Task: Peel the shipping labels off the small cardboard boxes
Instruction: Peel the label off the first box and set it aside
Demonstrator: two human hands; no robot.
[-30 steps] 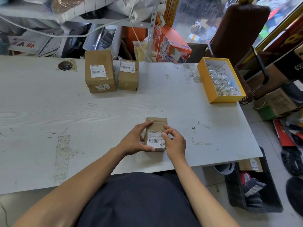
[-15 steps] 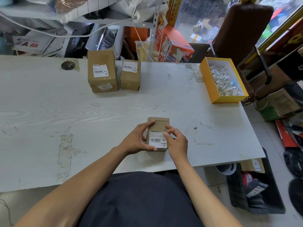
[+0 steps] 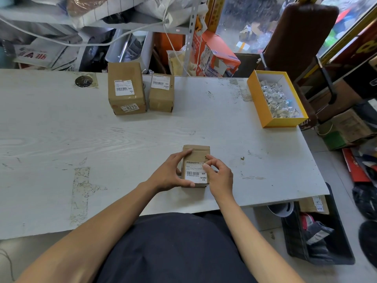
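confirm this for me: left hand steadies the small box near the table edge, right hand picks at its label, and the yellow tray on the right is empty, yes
Not quite. In the head view the yellow tray holds crumpled white scraps. The rest stands: the left hand steadies the small box while the right hand picks at its label.

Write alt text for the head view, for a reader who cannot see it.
A person's left hand holds a small cardboard box on a white table while the right hand picks at the top right corner of its shipping label. Two more labelled boxes and a yellow tray sit farther back.

A worn white table (image 3: pixel 61 139) carries three cardboard boxes (image 3: pixel 126 88) and a yellow box (image 3: pixel 263 105).
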